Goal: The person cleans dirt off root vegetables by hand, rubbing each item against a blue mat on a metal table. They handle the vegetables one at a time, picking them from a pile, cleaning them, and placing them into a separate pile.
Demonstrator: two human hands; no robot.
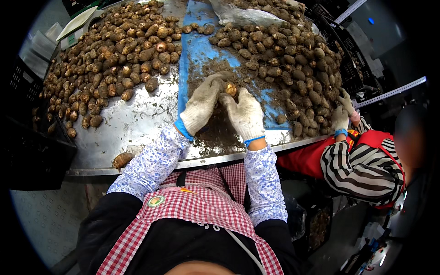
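Both my hands wear pale knitted gloves, soiled at the fingers. Between them is a small brown taro corm with a yellowish end facing up. My left hand curls around its left side, while my right hand grips it from the near right with thumb and fingers. Part of the corm is hidden by the gloves. Beneath the hands, loose soil and root fibres cover a blue sheet. To the right rises a large heap of hairy, soil-covered taro corms.
Cleaner-looking taro corms spread over the metal table at left. One corm lies near the front edge. A scale stands far left, above a black crate. A co-worker's gloved hands touch the right heap.
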